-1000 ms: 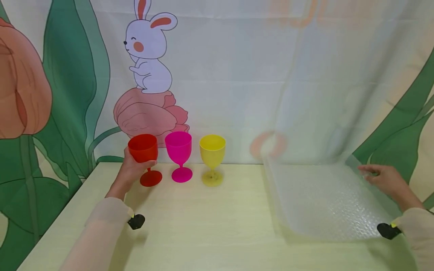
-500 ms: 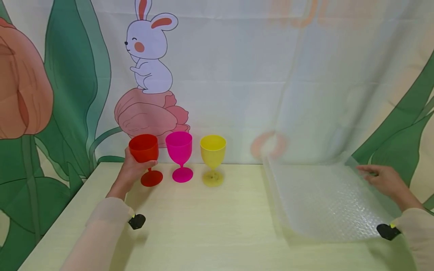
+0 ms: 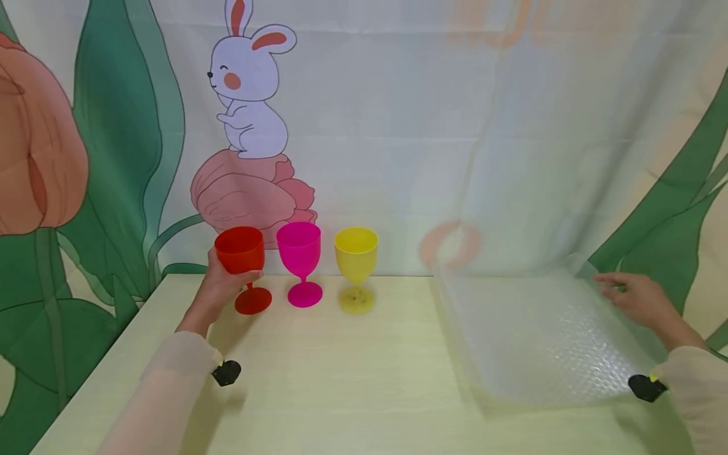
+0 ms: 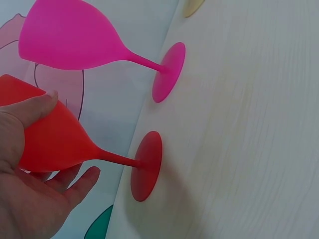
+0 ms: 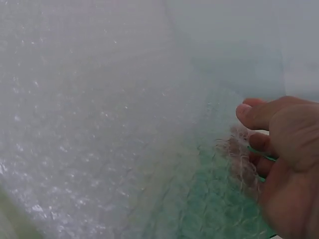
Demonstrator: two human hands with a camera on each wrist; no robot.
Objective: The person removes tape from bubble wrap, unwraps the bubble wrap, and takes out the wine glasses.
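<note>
My left hand [image 3: 216, 291] grips the bowl of a red plastic goblet [image 3: 246, 256], which stands upright at the back left of the table. In the left wrist view, thumb and fingers wrap round the red bowl [image 4: 55, 137], above its thin stem and round foot. Just right of it is a magenta goblet [image 3: 299, 248], then a yellow one [image 3: 356, 254]. At the far right, my right hand [image 3: 643, 302] pinches the edge of a sheet of clear bubble wrap [image 3: 529, 341]. In the right wrist view, fingers show through the bubble wrap [image 5: 164, 144] behind its edge.
The pale wooden table [image 3: 341, 385] ends at the back against a hanging printed cloth [image 3: 387, 126] with a rabbit and tulips. Much of the table's right side lies under the bubble wrap. A black wrist device [image 3: 226, 373] hangs at my left cuff.
My right hand has shifted slightly to the left, and the bubble wrap's left edge has moved left with it. The left hand and the goblets stay as they were.
</note>
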